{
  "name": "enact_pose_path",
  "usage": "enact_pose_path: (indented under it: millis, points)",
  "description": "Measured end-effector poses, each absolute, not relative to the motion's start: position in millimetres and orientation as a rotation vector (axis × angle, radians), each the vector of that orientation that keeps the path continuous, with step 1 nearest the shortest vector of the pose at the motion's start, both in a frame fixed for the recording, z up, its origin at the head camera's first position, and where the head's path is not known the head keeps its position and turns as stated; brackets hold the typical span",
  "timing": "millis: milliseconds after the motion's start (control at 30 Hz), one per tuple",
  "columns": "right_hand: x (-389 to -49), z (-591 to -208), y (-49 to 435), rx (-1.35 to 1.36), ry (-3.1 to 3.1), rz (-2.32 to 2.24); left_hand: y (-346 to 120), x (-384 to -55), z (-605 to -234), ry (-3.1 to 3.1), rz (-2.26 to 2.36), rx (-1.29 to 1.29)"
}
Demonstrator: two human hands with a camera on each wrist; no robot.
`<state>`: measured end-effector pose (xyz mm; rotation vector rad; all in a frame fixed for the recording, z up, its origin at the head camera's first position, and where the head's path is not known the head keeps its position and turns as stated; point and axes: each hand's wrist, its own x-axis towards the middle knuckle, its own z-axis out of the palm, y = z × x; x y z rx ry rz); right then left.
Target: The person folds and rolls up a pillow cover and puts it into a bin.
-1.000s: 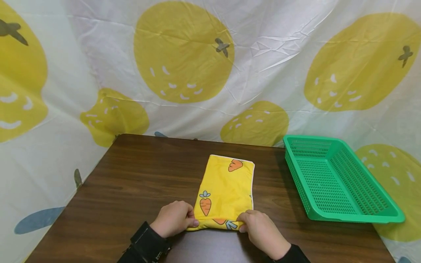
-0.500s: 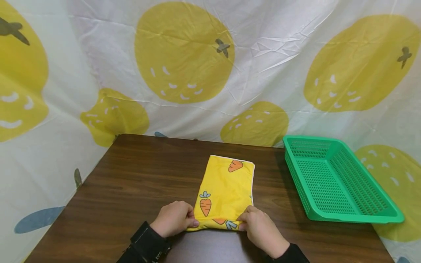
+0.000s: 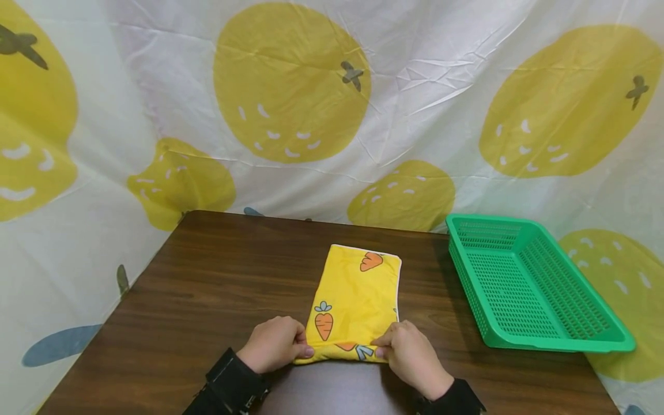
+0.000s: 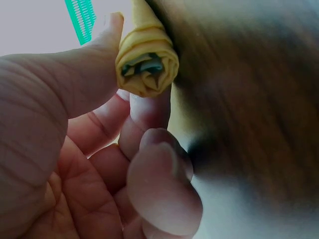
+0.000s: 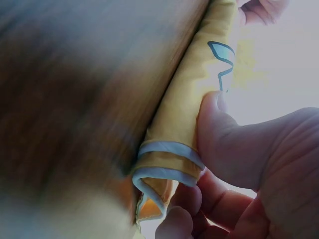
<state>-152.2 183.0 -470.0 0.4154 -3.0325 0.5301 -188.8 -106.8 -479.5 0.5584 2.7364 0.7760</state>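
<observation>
A yellow carrot-print cloth (image 3: 358,291) with white edging lies folded flat on the table, its near edge turned into a roll. At the roll's left end, my left hand (image 3: 275,344) pinches it between thumb and fingers. My right hand (image 3: 415,354) grips the other end, thumb on the near side. Several tight layers show in the cloth's coiled end (image 4: 147,69) in the left wrist view. Pale-trimmed layers hang looser at the right end of the cloth (image 5: 174,114) in the right wrist view.
A green perforated plastic basket (image 3: 524,294) stands at the right side of the dark wooden table (image 3: 207,276). Behind the table hangs a white curtain (image 3: 404,115) printed with large yellow fruit.
My right hand has shifted slightly up and left along the roll's right end. The left hand keeps its place, and the flat part of the cloth looks the same.
</observation>
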Motion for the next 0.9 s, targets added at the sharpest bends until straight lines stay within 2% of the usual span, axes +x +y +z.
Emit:
enact_pose_path:
  millis: [300, 900]
  points:
    - [-152.6, -471.3, 179.7, 0.328, -2.996, 0.645, -107.1, -189.0, -481.8, 2.745, 0.767, 0.572]
    - [-144.3, -471.6, 178.0, 0.462, -2.887, 0.465, -106.5, -187.5, -478.1, 2.74, 0.779, 0.564]
